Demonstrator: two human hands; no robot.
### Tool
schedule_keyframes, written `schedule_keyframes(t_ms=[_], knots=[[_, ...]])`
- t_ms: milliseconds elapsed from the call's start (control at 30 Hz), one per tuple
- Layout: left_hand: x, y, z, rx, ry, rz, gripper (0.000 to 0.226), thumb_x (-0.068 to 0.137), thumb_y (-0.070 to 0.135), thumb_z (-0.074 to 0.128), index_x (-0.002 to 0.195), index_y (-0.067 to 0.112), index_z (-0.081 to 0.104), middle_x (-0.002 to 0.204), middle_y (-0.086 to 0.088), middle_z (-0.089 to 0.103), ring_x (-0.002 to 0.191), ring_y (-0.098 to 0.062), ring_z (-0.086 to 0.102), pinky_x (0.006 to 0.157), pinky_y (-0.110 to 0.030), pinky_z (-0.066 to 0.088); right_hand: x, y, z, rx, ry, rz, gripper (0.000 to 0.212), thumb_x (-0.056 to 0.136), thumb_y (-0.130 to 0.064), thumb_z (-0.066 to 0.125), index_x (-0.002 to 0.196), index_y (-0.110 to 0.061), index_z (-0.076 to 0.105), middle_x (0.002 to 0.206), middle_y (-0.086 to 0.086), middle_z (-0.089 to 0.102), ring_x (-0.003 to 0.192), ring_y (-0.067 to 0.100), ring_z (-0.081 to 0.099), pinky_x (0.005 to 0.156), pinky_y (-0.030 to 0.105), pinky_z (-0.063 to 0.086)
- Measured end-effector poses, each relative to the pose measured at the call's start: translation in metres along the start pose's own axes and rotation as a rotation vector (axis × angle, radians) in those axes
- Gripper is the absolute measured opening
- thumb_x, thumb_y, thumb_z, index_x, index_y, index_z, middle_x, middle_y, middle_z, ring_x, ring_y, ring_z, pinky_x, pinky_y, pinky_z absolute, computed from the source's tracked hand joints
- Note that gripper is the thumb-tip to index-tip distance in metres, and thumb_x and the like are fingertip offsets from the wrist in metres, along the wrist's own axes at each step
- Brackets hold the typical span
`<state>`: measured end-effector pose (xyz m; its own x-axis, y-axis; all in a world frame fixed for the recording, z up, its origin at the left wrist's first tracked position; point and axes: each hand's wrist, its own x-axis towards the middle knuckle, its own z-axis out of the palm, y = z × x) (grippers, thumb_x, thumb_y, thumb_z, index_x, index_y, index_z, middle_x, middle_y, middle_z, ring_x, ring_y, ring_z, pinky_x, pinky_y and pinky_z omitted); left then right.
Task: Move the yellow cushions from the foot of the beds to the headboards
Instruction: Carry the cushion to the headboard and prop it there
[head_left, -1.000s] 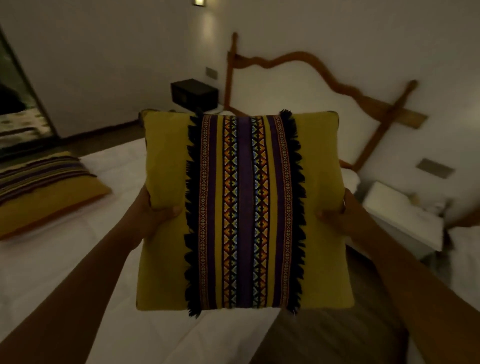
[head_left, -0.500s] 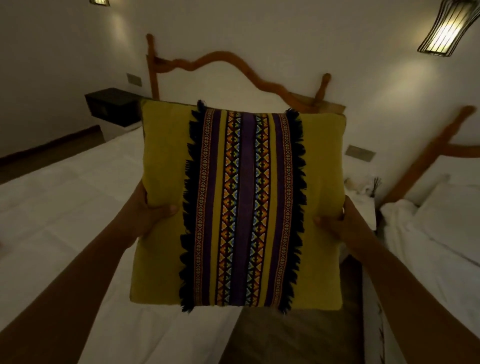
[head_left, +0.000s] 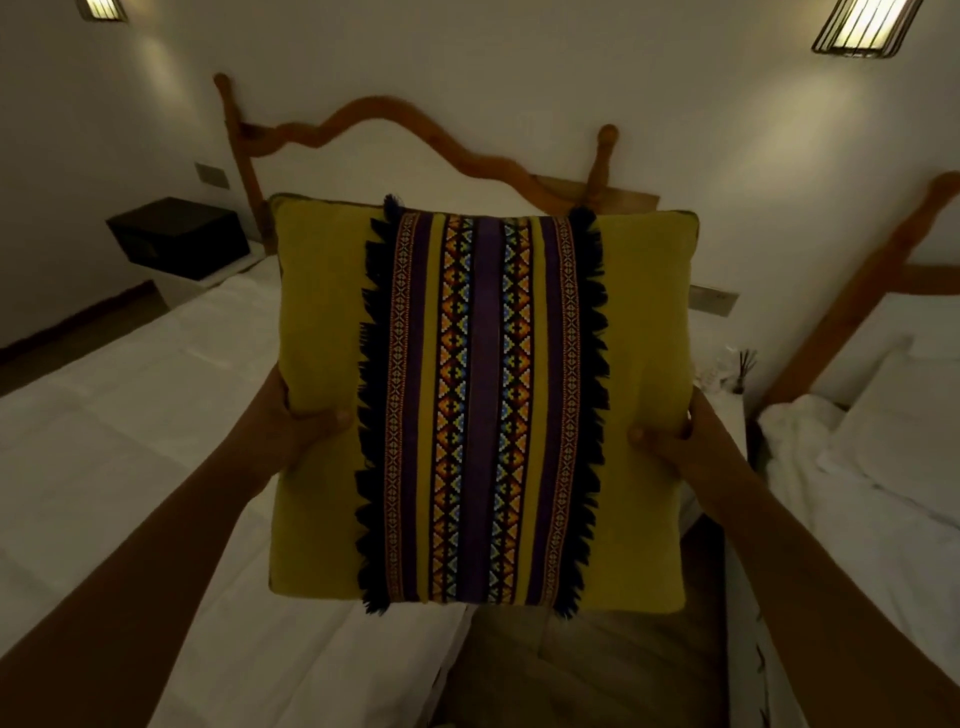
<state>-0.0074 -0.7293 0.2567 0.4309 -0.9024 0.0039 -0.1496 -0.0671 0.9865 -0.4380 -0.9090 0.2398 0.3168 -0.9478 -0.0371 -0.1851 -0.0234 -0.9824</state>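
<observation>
While we've got the cushion (head_left: 483, 405) up in the air, nothing's landed at the headboard (head_left: 395, 111) yet, so we'd say this one's about midway. Left hand (head_left: 296, 421) and right hand (head_left: 670, 441) each pinch a side edge, thumbs on the front, cushion upright and facing us. We're in the gap between the left bed (head_left: 130, 441) and the right bed (head_left: 857, 493), with bare white bedding ahead. Can't see any other cushions from here.

black box (head_left: 179, 236), wall lamps (head_left: 860, 26), reed diffuser (head_left: 744, 370)
</observation>
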Motion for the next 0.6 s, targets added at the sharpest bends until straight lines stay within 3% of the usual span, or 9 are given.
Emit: schedule_keyframes(t_ms=[67,133,233,300,467,600], knots=[[0.022,-0.002,0.010,0.003,-0.005,-0.007,0.094,0.061,0.025,0.086,0.142,0.037,0.039,0.125,0.004,0.064,0.105,-0.020,0.067,0.076,-0.041,0.059,0.023,0.007,-0.005,0.010,0.001,0.007,0.097,0.061,-0.035,0.084,0.146,-0.030,0.036,0.131,-0.003,0.058,0.112,0.020,0.063,0.086,0.044,0.057],[0.048,-0.007,0.018,0.004,-0.008,-0.017,0.095,0.062,0.026,0.086,0.143,0.037,0.038,0.125,0.006,0.063,0.105,-0.019,0.067,0.079,-0.044,0.059,0.046,0.013,-0.008,0.022,-0.005,0.010,0.095,0.062,-0.033,0.083,0.145,-0.030,0.037,0.128,-0.006,0.059,0.110,0.018,0.063,0.076,0.034,0.060],[0.094,-0.014,0.028,-0.010,-0.028,-0.024,0.086,0.061,0.029,0.086,0.133,0.047,0.045,0.119,0.012,0.066,0.100,-0.014,0.069,0.074,-0.036,0.059,0.088,0.018,-0.009,0.032,-0.023,0.015,0.095,0.062,-0.033,0.083,0.145,-0.034,0.036,0.124,-0.014,0.059,0.104,0.010,0.065,0.064,0.021,0.059],[0.128,-0.020,0.034,-0.034,-0.032,-0.027,0.083,0.059,0.030,0.087,0.130,0.050,0.047,0.114,0.015,0.069,0.096,-0.011,0.071,0.068,-0.030,0.060,0.121,0.021,-0.011,0.043,-0.027,0.027,0.094,0.063,-0.031,0.084,0.144,-0.035,0.037,0.125,-0.012,0.061,0.100,0.007,0.068,0.064,0.022,0.059],[0.222,-0.022,0.048,-0.040,-0.054,-0.065,0.089,0.060,0.030,0.088,0.137,0.044,0.045,0.119,0.010,0.067,0.099,-0.016,0.070,0.072,-0.037,0.060,0.205,0.012,-0.017,0.027,-0.005,0.071,0.099,0.057,-0.035,0.087,0.143,-0.035,0.037,0.127,-0.008,0.060,0.105,0.014,0.066,0.072,0.030,0.060],[0.290,-0.009,0.061,-0.019,-0.083,-0.078,0.077,0.056,0.033,0.089,0.118,0.059,0.050,0.109,0.016,0.070,0.091,-0.008,0.071,0.062,-0.025,0.060,0.261,0.010,-0.023,-0.003,0.035,0.120,0.106,0.051,-0.044,0.088,0.143,-0.028,0.039,0.127,-0.004,0.060,0.106,0.019,0.063,0.086,0.044,0.056]])
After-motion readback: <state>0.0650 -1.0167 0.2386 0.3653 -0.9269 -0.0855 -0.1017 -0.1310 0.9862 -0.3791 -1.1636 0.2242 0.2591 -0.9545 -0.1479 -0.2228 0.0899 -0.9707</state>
